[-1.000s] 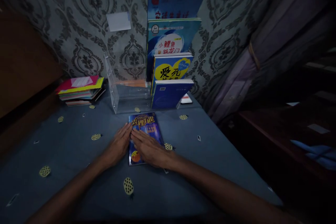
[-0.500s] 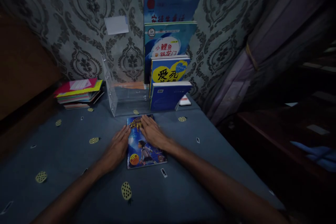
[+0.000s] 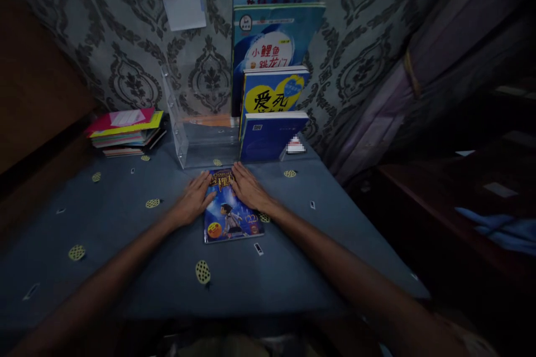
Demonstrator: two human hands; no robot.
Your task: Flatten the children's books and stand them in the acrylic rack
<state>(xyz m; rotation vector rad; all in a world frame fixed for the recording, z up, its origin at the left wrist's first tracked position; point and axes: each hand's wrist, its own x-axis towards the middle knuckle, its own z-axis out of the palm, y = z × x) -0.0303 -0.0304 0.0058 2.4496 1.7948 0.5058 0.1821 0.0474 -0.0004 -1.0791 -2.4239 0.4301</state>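
While the storybook (image 3: 232, 217) lies flat, cover up, on the blue tablecloth (image 3: 125, 245) just in front of the clear stand (image 3: 196, 145), we have both hands on its far end. Our left hand (image 3: 190, 201) rests palm down along the book's left edge. Its fingers are stretched out and close together, their tips reaching onto the upper left corner of the cover, and it grasps nothing. Our right hand (image 3: 250, 189) lies flat across the upper right part of the cover, its fingers also straight and lightly spread, closed on nothing. Both sets of fingertips point toward the stand and sit on either side of the title.

Four books stand upright in the right half of the stand, stepped in height. A small blue book (image 3: 270, 136) is in front, and a book with a yellow heart (image 3: 272, 95) is right behind it. At the table's back left a stack of colourful books (image 3: 125, 131) lies well apart from our hands. A white slip (image 3: 184, 11) sticks to the patterned wall (image 3: 125, 50), and a curtain (image 3: 389, 100) hangs at the right.
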